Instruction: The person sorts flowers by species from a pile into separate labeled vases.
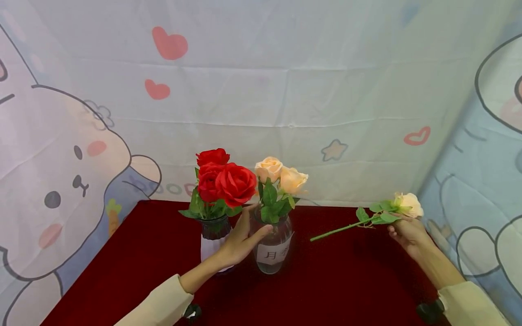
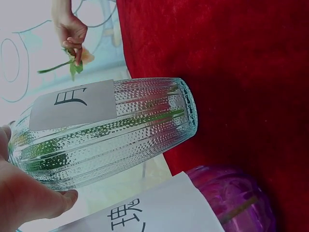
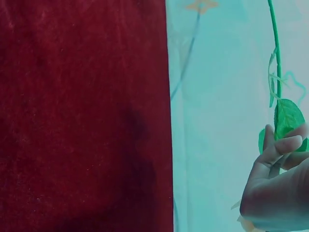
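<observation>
My left hand point(image 1: 240, 242) grips the clear dotted glass vase point(image 1: 273, 246) near its neck; the vase carries a white label and two peach roses point(image 1: 281, 176). The left wrist view shows the same clear vase point(image 2: 120, 133) with my fingers point(image 2: 29, 198) curled round it. Beside it stands a purple vase point(image 1: 214, 235) with red roses point(image 1: 224, 179). At the right, my right hand point(image 1: 405, 231) pinches a single cream rose point(image 1: 409, 203) by the stem close to the bloom, held level above the table; its green stem point(image 3: 276, 48) points left.
A dark red cloth point(image 1: 326, 290) covers the table. A cartoon-printed fabric backdrop point(image 1: 285, 90) closes in the back and both sides. The purple vase point(image 2: 236, 198) stands close against the clear one.
</observation>
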Demonstrator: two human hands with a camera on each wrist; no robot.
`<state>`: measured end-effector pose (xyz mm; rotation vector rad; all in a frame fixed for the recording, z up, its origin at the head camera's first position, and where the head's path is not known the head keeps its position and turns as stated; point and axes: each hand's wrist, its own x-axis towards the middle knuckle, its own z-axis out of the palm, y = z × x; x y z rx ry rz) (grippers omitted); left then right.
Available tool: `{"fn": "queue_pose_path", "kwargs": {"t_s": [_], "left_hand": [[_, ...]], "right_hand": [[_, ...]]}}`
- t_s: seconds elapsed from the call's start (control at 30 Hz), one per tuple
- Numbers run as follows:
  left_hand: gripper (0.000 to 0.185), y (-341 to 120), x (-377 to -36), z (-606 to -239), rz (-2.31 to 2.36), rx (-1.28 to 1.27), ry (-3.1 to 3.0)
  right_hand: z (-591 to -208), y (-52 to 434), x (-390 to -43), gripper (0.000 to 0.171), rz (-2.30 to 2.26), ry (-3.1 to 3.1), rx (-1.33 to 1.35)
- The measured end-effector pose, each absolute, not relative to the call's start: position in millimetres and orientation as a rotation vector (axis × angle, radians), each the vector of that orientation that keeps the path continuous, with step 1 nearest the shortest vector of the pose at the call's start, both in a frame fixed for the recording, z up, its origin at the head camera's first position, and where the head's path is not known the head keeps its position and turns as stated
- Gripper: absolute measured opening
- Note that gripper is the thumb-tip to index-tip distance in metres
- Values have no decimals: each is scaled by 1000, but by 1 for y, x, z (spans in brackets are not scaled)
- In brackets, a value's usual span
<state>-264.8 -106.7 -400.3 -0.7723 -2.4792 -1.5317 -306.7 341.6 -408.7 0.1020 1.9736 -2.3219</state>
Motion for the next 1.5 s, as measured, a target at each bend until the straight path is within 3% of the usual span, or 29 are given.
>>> {"fn": "queue_pose_path", "kwargs": {"t_s": [0.2, 0.53, 0.93, 1.5], "left_hand": [[69, -106, -265, -401, -1544, -781, -2479], [71, -106, -267, -402, -1547, -768, -2474], [72, -114, -262, -405, -1551, -755, -2473], [72, -106, -265, -400, -1548, -819, -2427]], "right_hand": [[-403, 344, -301, 43, -2467, 1838, 59], [-369, 307, -284, 30, -2736, 1788, -62], [-354, 243, -275, 12, -3006, 1912, -128], [-343, 196, -261, 21, -2751, 2410, -621]]}}
